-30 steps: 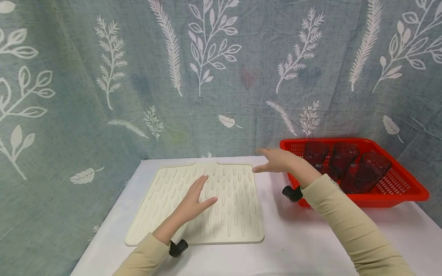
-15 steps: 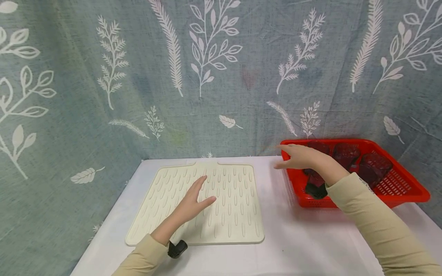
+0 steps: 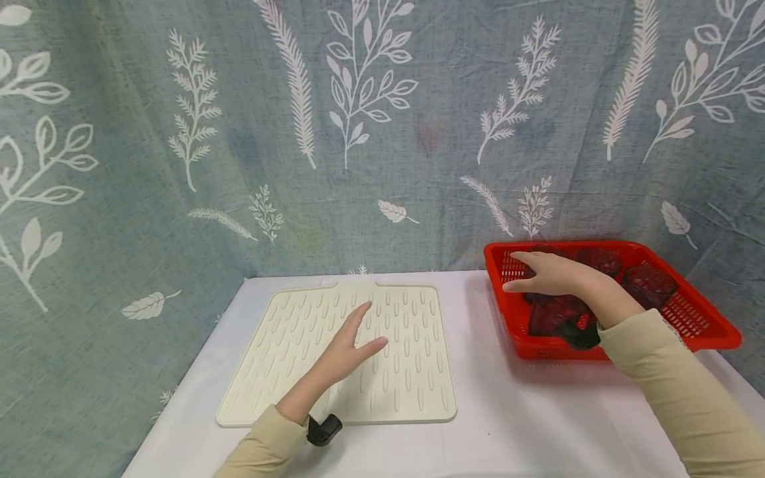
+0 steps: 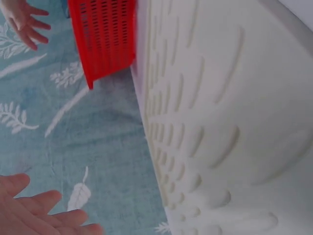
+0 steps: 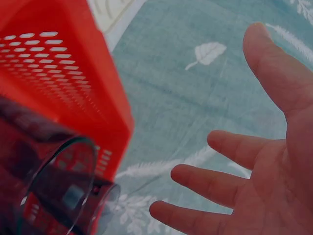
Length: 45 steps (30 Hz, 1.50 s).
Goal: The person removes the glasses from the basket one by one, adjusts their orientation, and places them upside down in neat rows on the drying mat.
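My right hand [image 3: 552, 273] is above the left part of a red plastic basket [image 3: 540, 350], fingers stretched out and holding nothing. Several see-through drinking glasses lie in the basket, looking dark red against it; one glass [image 3: 648, 284] is on the right side, another glass [image 3: 550, 317] below my right wrist. The right wrist view shows a glass [image 5: 29, 142] on its side with its round rim facing my spread fingers, apart from them. Over a cream ridged mat [image 3: 412, 378] hovers my left hand [image 3: 349, 348], thumb and fingers apart, holding nothing. My forearm hides part of the basket.
A white-covered table [image 3: 478, 425] carries the mat on the left and the basket on the right. Behind it hangs a grey-blue curtain [image 3: 442, 133] with white leaf prints, close to the table's back edge. The basket's side walls [image 5: 98, 73] are perforated.
My right hand has moved right, from beside the basket to above its left part. My left hand has shifted slightly right over the mat. The glasses and basket stay in place.
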Tool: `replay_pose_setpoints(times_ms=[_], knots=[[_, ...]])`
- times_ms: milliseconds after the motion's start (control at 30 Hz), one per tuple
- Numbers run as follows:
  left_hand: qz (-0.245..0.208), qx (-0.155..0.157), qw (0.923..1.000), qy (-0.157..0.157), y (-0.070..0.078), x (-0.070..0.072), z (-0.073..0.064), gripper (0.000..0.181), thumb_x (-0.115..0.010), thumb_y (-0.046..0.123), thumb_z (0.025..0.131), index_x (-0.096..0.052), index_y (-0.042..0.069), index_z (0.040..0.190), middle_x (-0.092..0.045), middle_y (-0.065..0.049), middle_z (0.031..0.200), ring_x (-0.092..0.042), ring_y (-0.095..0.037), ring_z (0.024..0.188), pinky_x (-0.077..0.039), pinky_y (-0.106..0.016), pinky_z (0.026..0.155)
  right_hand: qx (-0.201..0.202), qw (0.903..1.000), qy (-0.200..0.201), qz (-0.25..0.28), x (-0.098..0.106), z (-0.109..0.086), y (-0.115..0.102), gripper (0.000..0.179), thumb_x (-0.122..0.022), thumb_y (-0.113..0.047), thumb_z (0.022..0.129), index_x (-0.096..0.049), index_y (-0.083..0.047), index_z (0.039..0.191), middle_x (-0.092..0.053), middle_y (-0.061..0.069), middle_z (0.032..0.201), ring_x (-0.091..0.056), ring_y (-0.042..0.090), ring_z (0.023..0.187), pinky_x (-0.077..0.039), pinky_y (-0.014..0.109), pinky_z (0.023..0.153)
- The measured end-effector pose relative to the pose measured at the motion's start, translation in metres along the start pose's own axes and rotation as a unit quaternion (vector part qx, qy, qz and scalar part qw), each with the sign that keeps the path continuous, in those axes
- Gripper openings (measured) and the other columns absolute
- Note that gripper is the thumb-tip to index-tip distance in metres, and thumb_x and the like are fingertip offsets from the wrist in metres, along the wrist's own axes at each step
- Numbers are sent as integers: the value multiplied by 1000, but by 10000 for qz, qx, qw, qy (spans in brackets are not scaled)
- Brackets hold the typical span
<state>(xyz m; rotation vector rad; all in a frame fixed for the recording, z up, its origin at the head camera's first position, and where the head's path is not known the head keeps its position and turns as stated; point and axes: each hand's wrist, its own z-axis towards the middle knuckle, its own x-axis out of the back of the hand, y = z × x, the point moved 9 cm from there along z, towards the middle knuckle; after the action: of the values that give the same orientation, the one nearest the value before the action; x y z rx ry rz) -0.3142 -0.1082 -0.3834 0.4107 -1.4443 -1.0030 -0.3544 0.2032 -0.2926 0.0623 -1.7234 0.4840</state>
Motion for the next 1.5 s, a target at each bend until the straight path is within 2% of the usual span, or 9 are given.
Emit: replay_pose_setpoints(times_ms=[267,533,833,1167,1333,1500], knots=[[-269,-51,9996,63,9,-5,3,77,-57,44,87,-18,19,147,-17,-10,152,-17,-32,138,-20,-61,105,-95,9999,107,72,-4,-9,19,91,-55,-58,82,-30,9,137,-34,34,136,-32,48,124,-29,62,98],[-459,11,9989,58,10,-9,4,76,-57,45,87,-18,20,147,-17,-8,152,-17,-31,139,-20,-60,105,-185,9994,150,263,-14,-16,35,91,-55,-59,82,-30,8,138,-29,36,137,-30,51,123,-29,65,96],[-1046,-86,9944,-92,7,-12,4,70,-56,32,91,-17,16,147,-18,-10,152,-17,-35,138,-19,-55,108,-325,9981,83,513,-30,-20,53,92,-58,-57,80,-26,5,139,-22,37,138,-26,56,121,-29,70,91],[-1585,165,9867,-306,2,-13,5,68,-52,32,93,-16,15,148,-18,-10,152,-17,-35,138,-18,-54,109,-454,9960,40,767,-42,-19,64,95,-61,-56,78,-23,5,140,-19,39,138,-24,57,122,-28,70,91],[-1677,306,9847,-357,1,-12,3,69,-52,34,92,-16,16,148,-19,-10,151,-18,-36,137,-22,-56,107,-340,9969,92,707,-44,-19,66,95,-63,-54,78,-26,9,138,-23,40,136,-27,55,120,-30,68,92],[-1801,309,9823,-422,2,-12,2,69,-51,36,92,-15,15,148,-18,-13,151,-17,-37,137,-22,-57,107,-305,9971,115,687,-45,-19,68,94,-64,-53,77,-28,10,137,-27,40,134,-32,53,119,-32,66,92]])
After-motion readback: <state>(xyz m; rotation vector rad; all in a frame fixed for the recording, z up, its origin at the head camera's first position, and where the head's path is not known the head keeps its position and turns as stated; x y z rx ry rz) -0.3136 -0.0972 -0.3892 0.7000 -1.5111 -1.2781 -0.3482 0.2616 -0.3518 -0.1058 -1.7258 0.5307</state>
